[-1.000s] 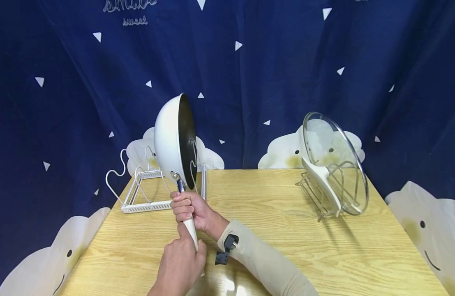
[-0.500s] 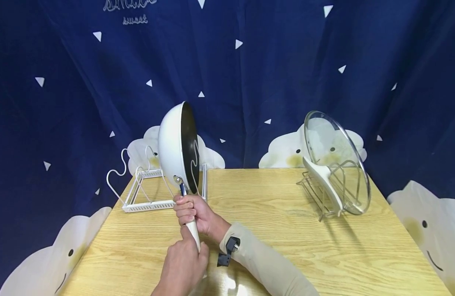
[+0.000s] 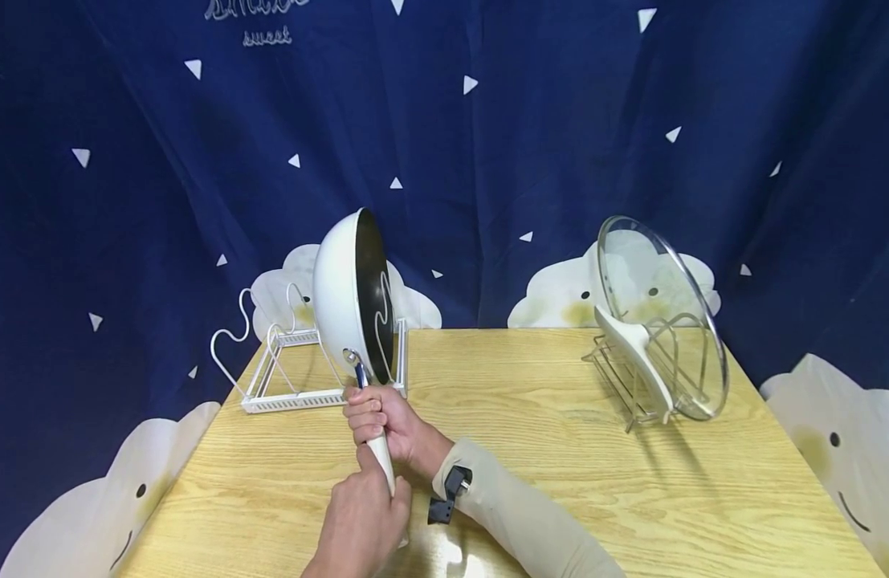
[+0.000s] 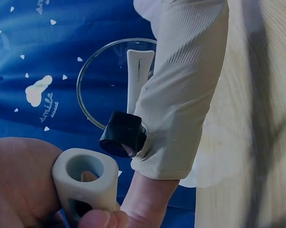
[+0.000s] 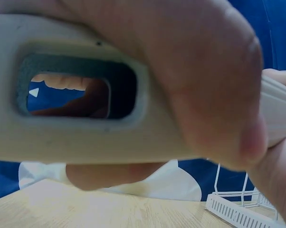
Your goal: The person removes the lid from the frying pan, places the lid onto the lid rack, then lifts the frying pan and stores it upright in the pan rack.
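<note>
A deep white frying pan [image 3: 336, 289] with a black inside stands on edge among the wires of a white rack [image 3: 292, 401], at the left of the table. One looped wire passes in front of the pan's dark inside. My right hand [image 3: 389, 417] grips the white handle [image 3: 380, 449] close to the pan. Lower down, my left hand [image 3: 364, 514] holds the handle's end, its thumb lying along the side. The handle's hollow end [image 4: 110, 190] shows large in the left wrist view. In the right wrist view, my left thumb [image 5: 204, 95] crosses the handle beside its oblong hole.
A glass lid [image 3: 632, 249] with a white grip leans in a metal wire stand [image 3: 610, 377] at the table's right. Both racks stand on a light wooden table [image 3: 502, 401]. Behind hangs a dark blue curtain [image 3: 545, 144] with white triangles and clouds.
The pan has sunk lower and a little to the right between the rack's wires. Both hands have moved slightly down and right with the handle, keeping their grip.
</note>
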`<state>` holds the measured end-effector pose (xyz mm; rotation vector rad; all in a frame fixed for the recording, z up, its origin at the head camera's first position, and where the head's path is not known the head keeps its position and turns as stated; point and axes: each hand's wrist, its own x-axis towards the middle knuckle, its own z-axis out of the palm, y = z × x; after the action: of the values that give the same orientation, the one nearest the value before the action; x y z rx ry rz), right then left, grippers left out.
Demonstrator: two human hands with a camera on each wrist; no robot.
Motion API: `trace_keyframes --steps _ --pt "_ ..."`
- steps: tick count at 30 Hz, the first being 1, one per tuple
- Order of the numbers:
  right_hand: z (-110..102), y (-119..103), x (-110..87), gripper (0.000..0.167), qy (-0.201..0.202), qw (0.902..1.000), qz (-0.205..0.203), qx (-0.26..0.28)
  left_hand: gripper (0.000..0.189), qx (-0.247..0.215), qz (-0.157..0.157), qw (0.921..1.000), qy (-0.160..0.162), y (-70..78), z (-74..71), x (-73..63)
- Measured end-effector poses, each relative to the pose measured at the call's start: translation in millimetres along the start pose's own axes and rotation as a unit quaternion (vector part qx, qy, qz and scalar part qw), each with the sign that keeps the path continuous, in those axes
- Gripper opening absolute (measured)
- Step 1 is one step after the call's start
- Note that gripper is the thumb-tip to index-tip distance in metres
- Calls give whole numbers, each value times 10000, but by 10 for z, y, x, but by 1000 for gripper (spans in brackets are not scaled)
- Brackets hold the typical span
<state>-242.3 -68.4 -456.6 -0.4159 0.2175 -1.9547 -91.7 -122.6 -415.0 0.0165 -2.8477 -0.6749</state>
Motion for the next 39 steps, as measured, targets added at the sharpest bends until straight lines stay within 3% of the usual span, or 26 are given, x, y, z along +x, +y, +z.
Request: trace_keyframes --steps 19,39 --pt "-98 43 -21 46 185 9998 79 62 40 -225 -248 9994 -117 -29 86 -36" --pt "-284 -2 -26 42 15 9996 240 -115 44 -197 -330 9991 193 -87 313 -29"
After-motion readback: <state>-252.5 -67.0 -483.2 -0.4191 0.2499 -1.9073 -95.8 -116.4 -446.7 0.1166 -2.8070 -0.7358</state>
